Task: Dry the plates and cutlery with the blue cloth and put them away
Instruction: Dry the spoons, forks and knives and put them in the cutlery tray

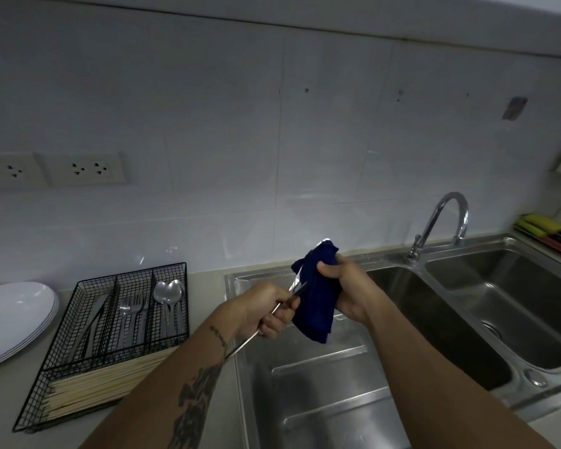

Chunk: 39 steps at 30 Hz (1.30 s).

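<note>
1. L hand (266, 314) was over the sink's drainboard (321, 393); its grip was closed round the handle of a piece of metal cutlery (297, 286), handle end poking out below the wrist; can't tell if knife or other
2. R hand (347, 286) was just beside it, grip pressed tight on the blue cloth (314, 303), bunched round the cutlery's upper end; cloth's lower part hung loose below the hands
3. Black wire caddy (104, 338) sat on the table (0, 406) left of the sink; knives (93, 319) in left compartment, forks (133, 314) in middle, spoons (169, 294) in right; pale chopsticks (110, 379) lay crosswise in the front section
4. Stack of white plates (10, 315) sat on the table w/ its edge just left of the caddy
5. Tap (441, 222) stood behind the sink's two basins; yellow & red items (544, 230) lay at far right, too small to tell
</note>
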### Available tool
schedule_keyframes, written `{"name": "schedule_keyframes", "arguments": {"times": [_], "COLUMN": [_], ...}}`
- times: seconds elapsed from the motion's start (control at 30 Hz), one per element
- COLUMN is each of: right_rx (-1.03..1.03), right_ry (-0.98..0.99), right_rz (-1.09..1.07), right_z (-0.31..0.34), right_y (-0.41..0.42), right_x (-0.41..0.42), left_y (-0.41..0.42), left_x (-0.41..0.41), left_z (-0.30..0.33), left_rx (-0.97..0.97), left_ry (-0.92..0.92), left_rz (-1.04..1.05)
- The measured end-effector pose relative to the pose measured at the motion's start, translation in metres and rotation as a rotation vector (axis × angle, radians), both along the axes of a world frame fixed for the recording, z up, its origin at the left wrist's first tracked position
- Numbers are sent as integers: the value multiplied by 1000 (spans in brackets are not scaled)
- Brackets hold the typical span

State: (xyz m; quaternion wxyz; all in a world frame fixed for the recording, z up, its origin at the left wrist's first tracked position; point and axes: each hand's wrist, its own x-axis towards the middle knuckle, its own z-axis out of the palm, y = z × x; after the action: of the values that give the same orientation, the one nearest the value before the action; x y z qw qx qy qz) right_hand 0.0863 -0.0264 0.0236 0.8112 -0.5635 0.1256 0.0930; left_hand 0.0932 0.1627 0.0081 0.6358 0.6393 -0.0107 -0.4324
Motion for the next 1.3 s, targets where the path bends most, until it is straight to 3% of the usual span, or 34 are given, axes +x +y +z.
{"name": "schedule_keyframes", "arguments": {"times": [0.1, 0.2, 0.37, 0.63, 0.83, 1.0, 1.1, 1.2, 1.3], "right_rx": [13, -15, -28, 27, 95, 6, -162, -444, -563], "right_ry": [-15, -37, -40, 5, 22, -34, -92, -187, -250], "right_rz": [-28, -135, -307, -535, -369, -451, -406, -237, -91], "right_z": [-6, -8, -8, 5, 3, 1, 7, 11, 7], "right_y": [1, 2, -4, -23, -9, -3, -14, -10, -1], "right_x": [0, 3, 3, 1, -3, 0, 3, -1, -5], "left_y": [4, 1, -4, -17, -28, -23, -15, -16, -25], "left_x": [-2, -2, -1, 0, 3, 2, 11, 25, 33], "left_z": [2, -1, 4, 3, 0, -2, -1, 16, 40], "left_rx": [36, 27, 144, 329, 250, 267, 313, 319, 250], "left_ry": [41, 2, -453, -713, -635, -543, -593, -721, -776], "left_rz": [-127, -79, -25, 57, 138, 148, 241, 313, 344]}}
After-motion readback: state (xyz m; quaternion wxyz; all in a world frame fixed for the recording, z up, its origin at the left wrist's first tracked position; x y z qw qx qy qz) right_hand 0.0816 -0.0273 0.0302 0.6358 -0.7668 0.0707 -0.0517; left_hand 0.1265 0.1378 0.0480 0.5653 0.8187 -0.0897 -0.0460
